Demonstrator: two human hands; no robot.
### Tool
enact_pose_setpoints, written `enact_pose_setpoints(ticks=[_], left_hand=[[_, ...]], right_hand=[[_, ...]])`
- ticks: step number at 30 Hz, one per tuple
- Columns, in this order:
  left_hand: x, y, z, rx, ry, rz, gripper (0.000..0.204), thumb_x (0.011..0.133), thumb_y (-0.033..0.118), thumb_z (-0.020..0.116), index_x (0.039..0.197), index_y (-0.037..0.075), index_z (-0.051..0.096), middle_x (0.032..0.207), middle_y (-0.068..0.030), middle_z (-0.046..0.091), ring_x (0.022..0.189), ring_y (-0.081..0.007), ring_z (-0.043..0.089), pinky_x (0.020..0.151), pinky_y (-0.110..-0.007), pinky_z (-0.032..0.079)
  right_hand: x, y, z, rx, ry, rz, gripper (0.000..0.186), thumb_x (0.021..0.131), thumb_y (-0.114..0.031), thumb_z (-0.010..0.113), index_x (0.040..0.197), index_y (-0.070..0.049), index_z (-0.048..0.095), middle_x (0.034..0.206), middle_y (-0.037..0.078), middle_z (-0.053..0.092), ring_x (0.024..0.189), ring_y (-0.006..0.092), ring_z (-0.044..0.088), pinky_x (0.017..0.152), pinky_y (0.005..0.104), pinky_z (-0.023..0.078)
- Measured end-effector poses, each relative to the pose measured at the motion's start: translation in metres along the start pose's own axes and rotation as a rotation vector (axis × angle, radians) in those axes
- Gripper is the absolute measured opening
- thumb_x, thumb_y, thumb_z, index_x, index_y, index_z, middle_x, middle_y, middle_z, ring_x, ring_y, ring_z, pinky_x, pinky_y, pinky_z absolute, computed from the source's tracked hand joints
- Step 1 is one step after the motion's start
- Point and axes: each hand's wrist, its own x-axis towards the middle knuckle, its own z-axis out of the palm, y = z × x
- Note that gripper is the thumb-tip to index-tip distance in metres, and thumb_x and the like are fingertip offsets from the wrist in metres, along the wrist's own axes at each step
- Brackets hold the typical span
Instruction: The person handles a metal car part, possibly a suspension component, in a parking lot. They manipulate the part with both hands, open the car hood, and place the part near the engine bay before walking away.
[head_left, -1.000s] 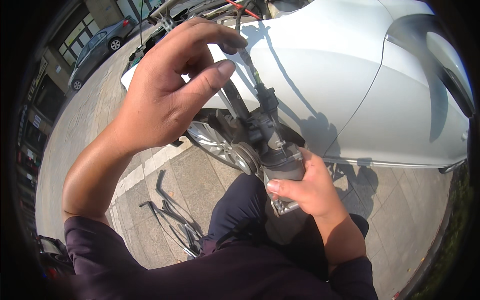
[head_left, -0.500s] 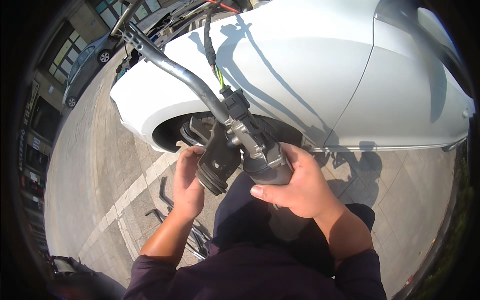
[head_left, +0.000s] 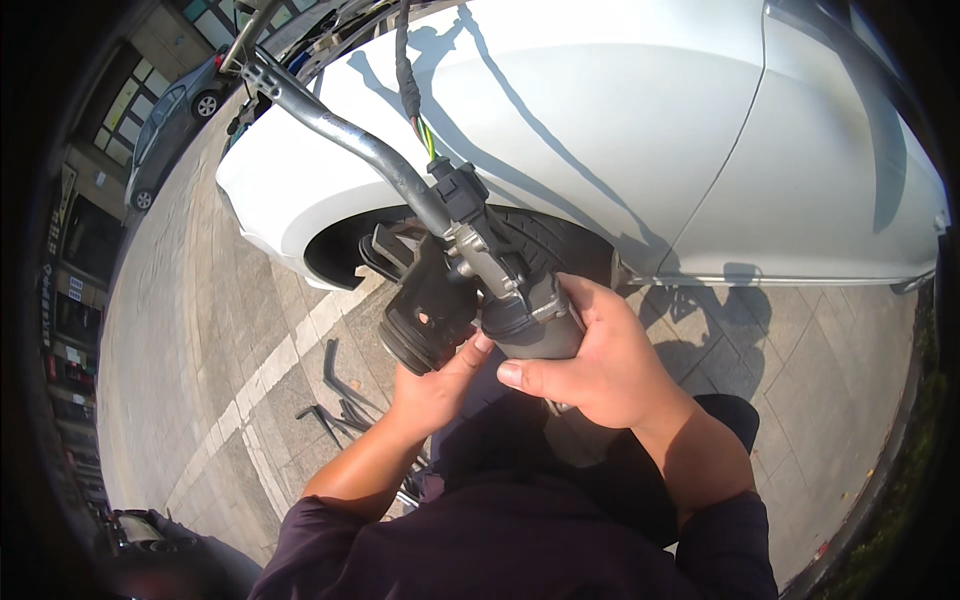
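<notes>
A wiper motor (head_left: 535,330) with a grey metal tube (head_left: 350,135) running to the upper left is held up between my hands. My right hand (head_left: 610,365) is closed around its grey cylindrical housing, the thumb laid across the near side. My left hand (head_left: 435,390) cups the assembly from below, its thumb against the motor's side and its fingers hidden under the black bracket (head_left: 425,310). A black connector (head_left: 458,190) is plugged into the motor, and a wrapped wiring harness (head_left: 406,75) with yellow-green wires leads up from it.
A white car (head_left: 620,130) stands just beyond, its front wheel (head_left: 560,240) behind the motor. Wiper arms (head_left: 345,415) lie on the paving (head_left: 250,350) to the left. A grey car (head_left: 165,130) is parked farther off at the upper left.
My left hand has moved right and lower, from the bracket's left side to beneath it beside the motor. The motor has shifted slightly left, while my right hand keeps its grip.
</notes>
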Motion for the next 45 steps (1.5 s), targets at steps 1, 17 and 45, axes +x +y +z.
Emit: enact_pose_setpoints(ticks=[1, 17, 45], left_hand=[[0.002, 0.0, -0.001, 0.022, -0.004, -0.001, 0.029, 0.1, 0.014, 0.075, 0.124, 0.002, 0.065, 0.108, -0.004, 0.069, 0.098, -0.0142, 0.065, 0.087, -0.032, 0.054], [0.003, 0.026, 0.006, 0.582, 0.076, 0.354, 0.025, 0.089, 0.006, 0.078, 0.112, 0.001, 0.069, 0.095, -0.0138, 0.069, 0.083, -0.0323, 0.067, 0.075, -0.039, 0.055], [-0.007, 0.086, 0.043, 0.887, -0.01, 0.806, 0.049, 0.063, 0.002, 0.084, 0.107, -0.007, 0.066, 0.087, -0.0137, 0.063, 0.068, -0.0286, 0.062, 0.057, -0.039, 0.05]], right_hand=[[0.0, 0.0, -0.001, -0.016, -0.008, 0.0, 0.046, 0.081, -0.005, 0.086, 0.121, 0.001, 0.065, 0.107, 0.004, 0.071, 0.095, 0.0099, 0.065, 0.085, 0.0287, 0.053], [0.006, 0.027, -0.028, 0.082, -0.133, -0.089, 0.073, 0.074, 0.004, 0.089, 0.138, 0.003, 0.054, 0.109, 0.007, 0.071, 0.093, 0.0166, 0.072, 0.086, 0.0336, 0.058], [0.017, 0.072, -0.077, 0.418, -0.188, -0.151, 0.076, 0.065, -0.014, 0.081, 0.135, 0.004, 0.057, 0.119, 0.017, 0.069, 0.105, 0.0293, 0.069, 0.094, 0.0428, 0.056]])
